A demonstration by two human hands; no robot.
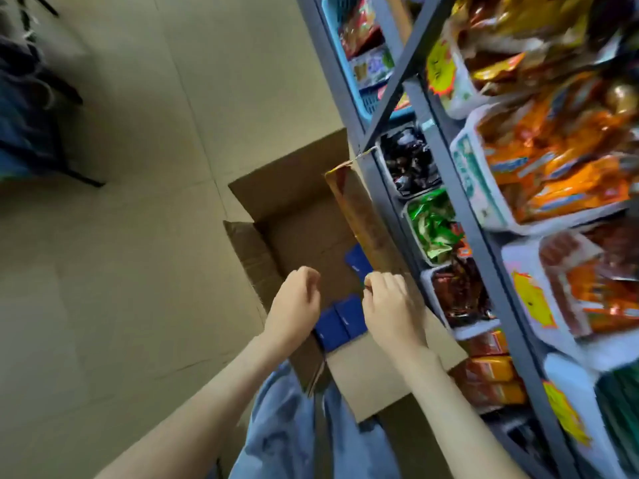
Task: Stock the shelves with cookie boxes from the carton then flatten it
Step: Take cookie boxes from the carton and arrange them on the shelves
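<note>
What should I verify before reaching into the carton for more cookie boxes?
1. The carton open: ok, flaps stand clear.
2. More cookie boxes inside: ok, blue ones show.
3. The left hand free: ok, it holds nothing.
4. The right hand free: cannot tell, its fingers curl by the side flap.
5. Room on the shelf: cannot tell, the trays in view look full.

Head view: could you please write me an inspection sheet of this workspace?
Surface: tiled floor, carton stands on it.
Job's things: carton open, blue boxes inside; shelves beside it.
Clutter: snack packs fill the shelves.
Grippers: left hand loosely curled, empty, over carton; right hand grips flap.
Cables: nothing seen.
Surroundings: dark frame, far left, blurred.
</note>
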